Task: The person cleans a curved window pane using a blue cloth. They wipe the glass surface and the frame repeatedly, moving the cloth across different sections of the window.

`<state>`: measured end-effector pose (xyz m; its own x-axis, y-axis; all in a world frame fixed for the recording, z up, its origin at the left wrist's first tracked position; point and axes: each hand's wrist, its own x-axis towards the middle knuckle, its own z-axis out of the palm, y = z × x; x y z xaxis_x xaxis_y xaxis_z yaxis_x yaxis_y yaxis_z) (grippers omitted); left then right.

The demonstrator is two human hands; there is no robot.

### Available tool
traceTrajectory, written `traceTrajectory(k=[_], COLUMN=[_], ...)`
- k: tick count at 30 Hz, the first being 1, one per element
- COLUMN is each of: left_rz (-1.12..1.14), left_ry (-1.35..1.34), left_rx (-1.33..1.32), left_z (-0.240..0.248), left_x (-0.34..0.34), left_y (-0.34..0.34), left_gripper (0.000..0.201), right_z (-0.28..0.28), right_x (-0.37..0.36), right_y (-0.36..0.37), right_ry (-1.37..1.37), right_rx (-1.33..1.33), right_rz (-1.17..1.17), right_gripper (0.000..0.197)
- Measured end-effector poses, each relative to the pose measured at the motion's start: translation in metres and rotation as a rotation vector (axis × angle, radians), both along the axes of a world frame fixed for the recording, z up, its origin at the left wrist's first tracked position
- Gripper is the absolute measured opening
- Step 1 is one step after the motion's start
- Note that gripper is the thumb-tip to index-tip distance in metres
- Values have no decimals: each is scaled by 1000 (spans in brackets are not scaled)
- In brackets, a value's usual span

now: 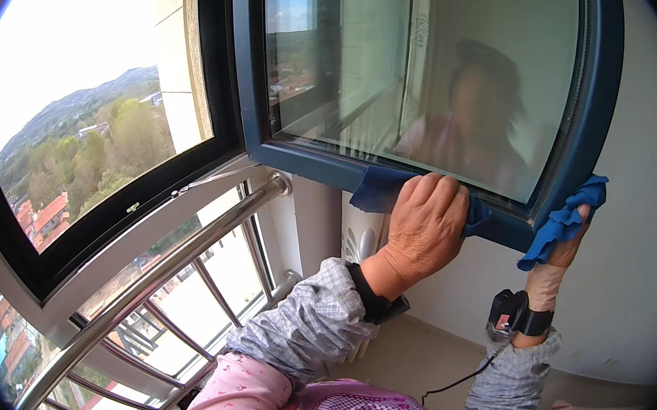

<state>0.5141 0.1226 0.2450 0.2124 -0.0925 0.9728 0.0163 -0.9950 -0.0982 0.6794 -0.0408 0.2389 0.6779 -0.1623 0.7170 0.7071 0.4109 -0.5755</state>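
Observation:
An open window sash with a dark blue frame (309,162) swings inward in front of me. My left hand (423,224) presses a blue cloth (379,188) flat against the sash's bottom rail. My right hand (562,256) grips the sash's lower right corner through another blue cloth (566,220), whose loose end hangs over the frame edge. The glass pane (425,70) above both hands reflects a blurred person. Each wrist carries a black strap with a small device.
A steel guard rail (168,260) with bars runs across the open window at the left, above a drop to rooftops and trees. A white wall (630,264) stands behind the sash at the right. A cable hangs from my right wrist.

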Motion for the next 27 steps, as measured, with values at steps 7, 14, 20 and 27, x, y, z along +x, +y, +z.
traceTrajectory(k=[7, 14, 20, 27], left_rz=[-130, -90, 76, 342], left_ry=[49, 52, 11, -100], left_rx=[222, 117, 23, -142], left_z=[9, 5, 2, -2], left_x=[33, -11, -76, -119], left_y=[-64, 19, 124, 194], left_gripper=[26, 38, 40, 33], right_z=[-4, -7, -16, -18], right_x=[-3, 0, 7, 10], right_y=[-4, -10, -15, -22], right_ry=[-47, 109, -23, -42], right_rx=[-67, -147, -214, -289], right_rz=[-18, -12, -208, -187], right_gripper=[54, 72, 77, 77])
